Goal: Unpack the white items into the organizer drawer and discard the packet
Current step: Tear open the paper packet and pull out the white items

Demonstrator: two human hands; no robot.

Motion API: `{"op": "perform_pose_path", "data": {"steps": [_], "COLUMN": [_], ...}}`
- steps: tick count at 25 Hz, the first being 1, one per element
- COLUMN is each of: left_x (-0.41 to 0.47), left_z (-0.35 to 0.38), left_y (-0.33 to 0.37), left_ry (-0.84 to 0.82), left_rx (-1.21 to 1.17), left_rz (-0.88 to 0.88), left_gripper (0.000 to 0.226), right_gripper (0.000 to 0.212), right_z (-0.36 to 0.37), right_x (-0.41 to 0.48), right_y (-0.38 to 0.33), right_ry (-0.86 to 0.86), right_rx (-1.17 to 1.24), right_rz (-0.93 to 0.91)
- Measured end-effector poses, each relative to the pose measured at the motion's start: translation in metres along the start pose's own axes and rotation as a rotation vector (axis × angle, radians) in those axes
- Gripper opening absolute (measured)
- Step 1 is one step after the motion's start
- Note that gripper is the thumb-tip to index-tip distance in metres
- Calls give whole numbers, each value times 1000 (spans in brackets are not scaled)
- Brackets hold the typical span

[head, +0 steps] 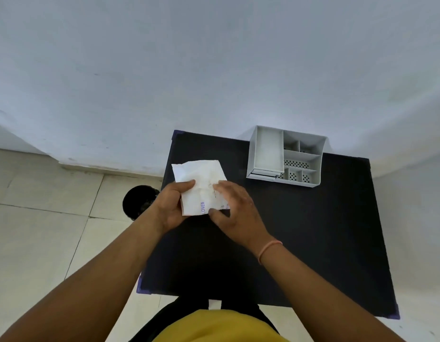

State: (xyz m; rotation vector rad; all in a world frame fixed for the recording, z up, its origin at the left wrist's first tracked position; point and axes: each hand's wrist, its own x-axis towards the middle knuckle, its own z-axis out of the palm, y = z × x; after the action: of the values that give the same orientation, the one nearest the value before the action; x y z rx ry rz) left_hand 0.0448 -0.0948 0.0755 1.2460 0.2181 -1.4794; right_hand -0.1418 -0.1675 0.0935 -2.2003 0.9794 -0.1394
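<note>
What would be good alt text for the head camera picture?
Two bare hands, left hand and right hand, hold a white packet above a black table. A grey organizer stands at the far side, its drawer open; a black bin sits on the floor.

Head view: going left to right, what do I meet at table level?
Black bin on the floor → left hand → white packet → right hand → grey organizer, its drawer pulled open on its left side. Both hands hold the packet over the black table.
</note>
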Motion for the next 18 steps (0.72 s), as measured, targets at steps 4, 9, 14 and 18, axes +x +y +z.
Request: {"op": "perform_pose_path", "data": {"steps": [4, 9, 14, 18], "left_x": [-9, -19, -12, -14], "left_z": [12, 25, 21, 25], "left_y": [5, 0, -8, -15], "left_ry": [-90, -110, -212, -289], "left_rx": [20, 139, 141, 124], "left_rz": [-27, -22, -17, -43], "left_gripper": [39, 37, 51, 55], "right_gripper": [60, 23, 24, 34], "right_z": [-31, -58, -54, -64], "right_x": [1, -5, -30, -44], "right_y": [-2, -2, 8, 14], "right_ry": [75, -235, -61, -52], "right_rx": [-158, 57, 460, 562], "right_rz": [56, 201, 349, 455]}}
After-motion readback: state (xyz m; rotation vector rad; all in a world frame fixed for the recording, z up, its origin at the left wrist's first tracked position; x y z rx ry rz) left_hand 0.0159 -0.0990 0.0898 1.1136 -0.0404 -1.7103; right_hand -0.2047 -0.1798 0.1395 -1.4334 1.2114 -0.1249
